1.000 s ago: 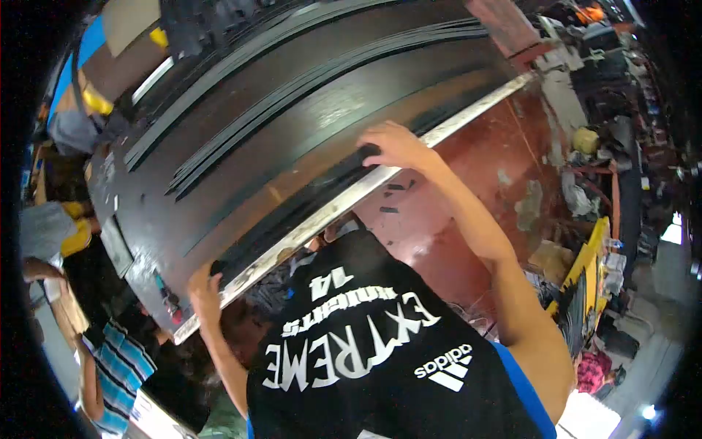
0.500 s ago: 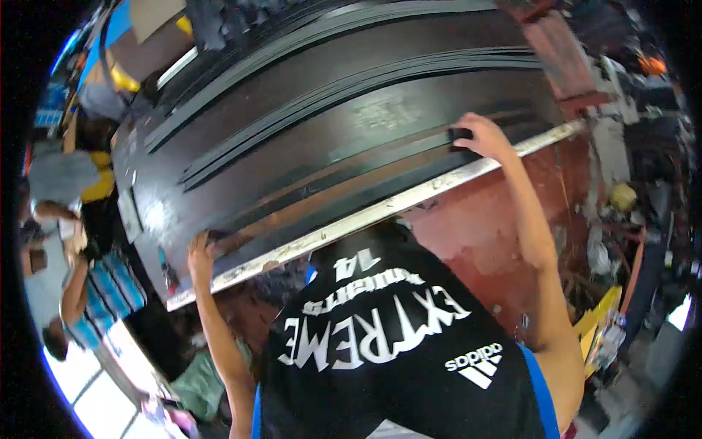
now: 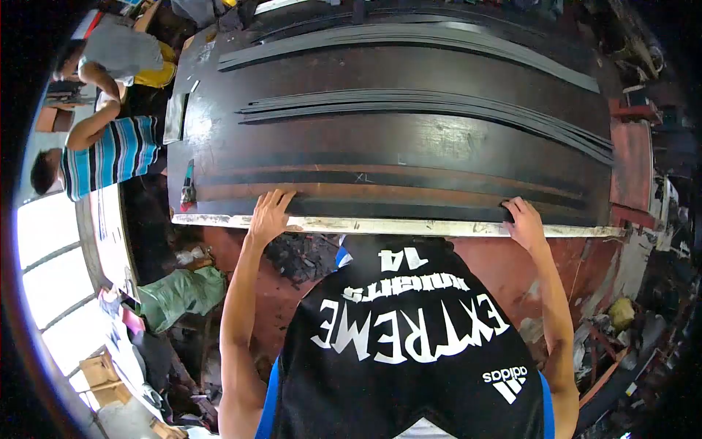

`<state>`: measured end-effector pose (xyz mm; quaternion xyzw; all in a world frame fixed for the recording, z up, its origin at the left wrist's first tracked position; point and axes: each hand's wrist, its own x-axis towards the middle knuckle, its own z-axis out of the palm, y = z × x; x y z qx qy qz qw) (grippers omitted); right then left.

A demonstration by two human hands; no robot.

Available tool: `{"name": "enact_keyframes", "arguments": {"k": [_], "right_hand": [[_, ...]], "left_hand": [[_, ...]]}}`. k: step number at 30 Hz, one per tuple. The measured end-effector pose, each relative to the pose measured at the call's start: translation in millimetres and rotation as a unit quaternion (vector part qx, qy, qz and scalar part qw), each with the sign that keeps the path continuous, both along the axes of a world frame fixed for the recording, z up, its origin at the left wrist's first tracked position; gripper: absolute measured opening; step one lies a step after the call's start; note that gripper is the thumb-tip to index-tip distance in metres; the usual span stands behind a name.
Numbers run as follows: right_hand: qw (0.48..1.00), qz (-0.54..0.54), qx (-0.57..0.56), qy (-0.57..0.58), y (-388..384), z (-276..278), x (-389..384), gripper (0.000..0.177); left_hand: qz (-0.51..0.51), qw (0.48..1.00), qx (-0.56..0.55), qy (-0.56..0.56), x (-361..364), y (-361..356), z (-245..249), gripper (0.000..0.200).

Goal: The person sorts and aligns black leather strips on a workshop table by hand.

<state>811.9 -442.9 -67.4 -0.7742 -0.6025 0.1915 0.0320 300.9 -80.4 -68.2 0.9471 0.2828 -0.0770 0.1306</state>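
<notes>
My left hand (image 3: 272,216) lies at the near edge of the dark table (image 3: 351,143), fingers spread and pointing forward over the surface, with nothing in it. Farther right, my right hand (image 3: 522,219) is curled at the same edge around a small black piece (image 3: 506,212). Between the two hands runs the pale edge strip (image 3: 380,225). Long brown and black bands, one marked XL (image 3: 363,177), lie parallel to the edge just beyond my fingers.
Bundles of thin dark strips (image 3: 351,96) and wider grey strips (image 3: 409,33) lie farther back. A brush-like tool (image 3: 189,192) rests at the table's left corner. Two people stand at the left, one in a striped shirt (image 3: 117,157). A green sack (image 3: 179,296) is below them.
The view has turned and levelled. My left hand has shifted right along the edge and now lies spread; my right hand has come back from over the table to its near edge.
</notes>
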Motion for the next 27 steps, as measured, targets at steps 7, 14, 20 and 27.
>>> {"name": "enact_keyframes", "arguments": {"k": [7, 14, 20, 27], "right_hand": [[0.999, 0.029, -0.024, -0.011, 8, 3, 5, 0.056], [0.995, 0.04, -0.08, 0.045, 11, 13, 16, 0.053], [0.988, 0.001, -0.106, 0.108, 14, 5, 24, 0.052], [0.981, -0.043, -0.169, 0.08, 27, 15, 21, 0.052]], "left_hand": [[-0.035, 0.997, 0.026, -0.056, -6, 9, -15, 0.055], [-0.049, 0.995, -0.02, -0.08, -8, 20, -11, 0.047], [-0.026, 0.99, -0.138, 0.021, -6, 34, 9, 0.059], [0.013, 0.984, -0.177, 0.012, -28, 54, 3, 0.06]]}}
